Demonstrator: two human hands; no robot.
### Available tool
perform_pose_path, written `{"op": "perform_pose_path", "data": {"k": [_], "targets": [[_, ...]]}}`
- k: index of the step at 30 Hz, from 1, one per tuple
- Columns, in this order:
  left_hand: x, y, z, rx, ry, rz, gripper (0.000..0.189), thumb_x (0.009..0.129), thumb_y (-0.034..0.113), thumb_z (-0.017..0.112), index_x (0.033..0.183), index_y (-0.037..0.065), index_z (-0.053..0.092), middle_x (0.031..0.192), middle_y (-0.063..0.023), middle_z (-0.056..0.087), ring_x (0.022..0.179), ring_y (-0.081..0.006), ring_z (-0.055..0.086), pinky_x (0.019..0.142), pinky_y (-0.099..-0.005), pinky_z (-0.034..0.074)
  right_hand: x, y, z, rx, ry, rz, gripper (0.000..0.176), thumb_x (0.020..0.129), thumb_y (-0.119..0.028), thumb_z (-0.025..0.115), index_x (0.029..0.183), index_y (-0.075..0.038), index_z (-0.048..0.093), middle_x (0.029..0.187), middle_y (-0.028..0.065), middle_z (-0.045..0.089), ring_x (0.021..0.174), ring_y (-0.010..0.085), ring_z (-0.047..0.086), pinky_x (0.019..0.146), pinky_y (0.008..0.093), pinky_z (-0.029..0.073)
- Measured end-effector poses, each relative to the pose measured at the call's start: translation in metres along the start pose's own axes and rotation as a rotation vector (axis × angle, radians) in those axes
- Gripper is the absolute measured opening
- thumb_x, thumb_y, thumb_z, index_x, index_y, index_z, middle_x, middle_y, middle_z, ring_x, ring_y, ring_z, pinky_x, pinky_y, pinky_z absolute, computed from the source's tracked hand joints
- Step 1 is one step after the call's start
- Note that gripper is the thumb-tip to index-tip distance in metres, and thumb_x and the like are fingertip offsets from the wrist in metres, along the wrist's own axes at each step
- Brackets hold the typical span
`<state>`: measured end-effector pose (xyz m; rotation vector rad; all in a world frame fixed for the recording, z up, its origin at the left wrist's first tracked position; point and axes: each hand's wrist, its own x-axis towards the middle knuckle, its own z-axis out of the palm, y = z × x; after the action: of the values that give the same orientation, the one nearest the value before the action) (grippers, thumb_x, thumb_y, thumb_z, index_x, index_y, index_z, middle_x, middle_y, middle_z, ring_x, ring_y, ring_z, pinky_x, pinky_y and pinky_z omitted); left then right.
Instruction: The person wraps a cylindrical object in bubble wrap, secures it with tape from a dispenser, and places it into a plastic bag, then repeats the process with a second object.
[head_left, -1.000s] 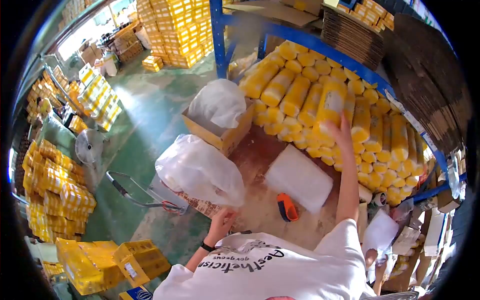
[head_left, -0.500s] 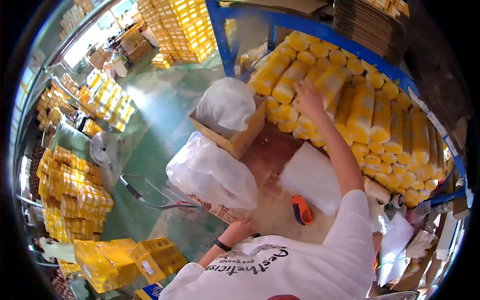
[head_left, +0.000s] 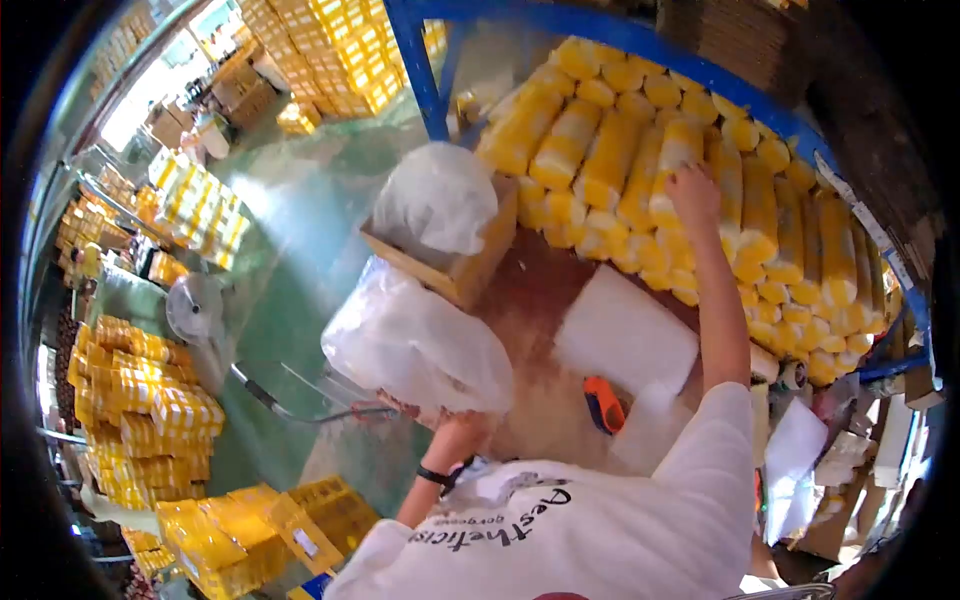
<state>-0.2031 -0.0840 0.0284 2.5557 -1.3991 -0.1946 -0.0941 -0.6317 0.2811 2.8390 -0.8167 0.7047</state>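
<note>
My right hand [head_left: 693, 192] is closed against one of the yellow-and-white wrapped rolls [head_left: 681, 148] stacked on the blue rack; what its fingers pinch is too small to make out. My left hand [head_left: 462, 435], with a black band on the wrist, is at the lower edge of a white plastic bag [head_left: 415, 340], its fingertips hidden. Behind that bag, a cardboard box [head_left: 490, 258] holds another plastic bag [head_left: 440, 195]. An orange-and-black tool [head_left: 604, 404] lies between my arms, beside a white sheet [head_left: 628, 325].
The blue rack frame [head_left: 640, 22] curves round the rolls. Yellow-taped boxes [head_left: 215, 530] stand at the lower left, and a curved metal handle [head_left: 270, 402] rises left of the bag. A fan [head_left: 194, 305] stands farther off, with more yellow-taped stacks around it.
My right hand has moved right across the rolls, and its fingers have gone from spread to closed. My left hand has moved up to the bag's edge. The view has shifted slightly.
</note>
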Motion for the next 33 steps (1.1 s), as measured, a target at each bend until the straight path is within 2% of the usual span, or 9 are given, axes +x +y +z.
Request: {"op": "perform_pose_path", "data": {"k": [2, 5, 7, 8, 10, 13, 21, 28, 33], "targets": [[-0.001, 0.014, -0.024, -0.229, -0.089, -0.077, 0.026, 0.078, 0.026, 0.06, 0.098, 0.01, 0.058, 0.097, -0.0111, 0.059, 0.094, -0.0322, 0.058, 0.082, -0.046, 0.046, -0.013, -0.027, 0.012, -0.114, 0.475, -0.431, 0.025, 0.08, -0.016, 0.049, 0.096, -0.003, 0.064, 0.095, 0.0154, 0.062, 0.087, 0.0338, 0.059, 0.068, 0.0475, 0.047], [-0.003, 0.026, -0.036, -0.314, -0.092, -0.085, 0.026, 0.08, 0.026, 0.06, 0.099, 0.008, 0.057, 0.098, -0.0133, 0.059, 0.093, -0.0343, 0.058, 0.077, -0.0452, 0.048, -0.086, -0.101, 0.03, 0.33, -0.213, -0.252, 0.012, 0.076, -0.009, 0.053, 0.079, 0.002, 0.059, 0.083, 0.0212, 0.059, 0.08, 0.0367, 0.058, 0.064, 0.0471, 0.046], [-0.001, 0.035, -0.049, -0.335, -0.062, -0.087, 0.026, 0.081, 0.027, 0.061, 0.099, 0.008, 0.057, 0.098, -0.0136, 0.058, 0.093, -0.0343, 0.058, 0.075, -0.0441, 0.049, -0.183, -0.113, 0.061, 0.297, -0.264, -0.612, 0.013, 0.073, -0.007, 0.054, 0.079, 0.001, 0.062, 0.078, 0.0204, 0.06, 0.077, 0.0349, 0.06, 0.064, 0.0431, 0.049], [-0.002, 0.04, -0.05, -0.364, -0.063, -0.118, 0.026, 0.081, 0.027, 0.061, 0.098, 0.008, 0.057, 0.097, -0.0135, 0.058, 0.092, -0.0341, 0.058, 0.073, -0.0434, 0.049, -0.232, -0.111, 0.069, 0.165, -0.606, -0.716, 0.014, 0.073, -0.008, 0.055, 0.082, -0.001, 0.063, 0.081, 0.0188, 0.062, 0.078, 0.0342, 0.061, 0.066, 0.0424, 0.05], [-0.004, 0.044, -0.054, -0.387, -0.095, -0.166, 0.027, 0.08, 0.027, 0.062, 0.098, 0.008, 0.057, 0.096, -0.0133, 0.059, 0.09, -0.0336, 0.059, 0.072, -0.0427, 0.05, -0.325, -0.085, 0.129, 0.197, -0.789, -0.672, 0.02, 0.072, -0.014, 0.059, 0.089, -0.007, 0.064, 0.087, 0.0123, 0.063, 0.086, 0.0329, 0.06, 0.07, 0.0498, 0.048], [-0.011, 0.051, -0.054, -0.377, -0.161, -0.186, 0.027, 0.08, 0.027, 0.062, 0.099, 0.008, 0.058, 0.095, -0.0127, 0.059, 0.087, -0.0329, 0.06, 0.071, -0.0424, 0.05, -0.394, -0.061, 0.112, 0.164, -0.472, -0.609, 0.025, 0.072, -0.018, 0.06, 0.095, -0.009, 0.064, 0.1, 0.0097, 0.061, 0.1, 0.0282, 0.055, 0.073, 0.053, 0.046], [0.002, 0.056, -0.038, -0.248, -0.126, -0.06, 0.027, 0.08, 0.024, 0.06, 0.101, 0.007, 0.058, 0.094, -0.0127, 0.06, 0.086, -0.031, 0.061, 0.069, -0.0416, 0.052, -0.422, -0.038, 0.09, 0.367, -0.667, -0.3, 0.034, 0.069, -0.016, 0.065, 0.102, -0.008, 0.061, 0.105, 0.0089, 0.057, 0.109, 0.0284, 0.048, 0.079, 0.045, 0.045], [-0.008, 0.073, -0.054, -0.288, -0.08, -0.103, 0.022, 0.079, 0.025, 0.06, 0.094, 0.01, 0.063, 0.094, -0.012, 0.064, 0.087, -0.0308, 0.062, 0.073, -0.0422, 0.051, -0.381, -0.028, 0.089, 0.473, -0.345, -0.17, 0.02, 0.077, -0.023, 0.065, 0.089, -0.007, 0.064, 0.098, 0.0097, 0.059, 0.097, 0.0285, 0.054, 0.074, 0.0393, 0.049], [-0.037, 0.07, -0.061, -0.186, -0.071, -0.186, 0.022, 0.082, 0.026, 0.057, 0.098, 0.011, 0.061, 0.096, -0.0101, 0.063, 0.09, -0.0278, 0.061, 0.072, -0.0402, 0.05, -0.372, -0.092, 0.075, 0.797, -0.534, -0.103, 0.017, 0.082, -0.018, 0.062, 0.086, -0.002, 0.064, 0.084, 0.0156, 0.064, 0.075, 0.0336, 0.062, 0.069, 0.0382, 0.05]]}}
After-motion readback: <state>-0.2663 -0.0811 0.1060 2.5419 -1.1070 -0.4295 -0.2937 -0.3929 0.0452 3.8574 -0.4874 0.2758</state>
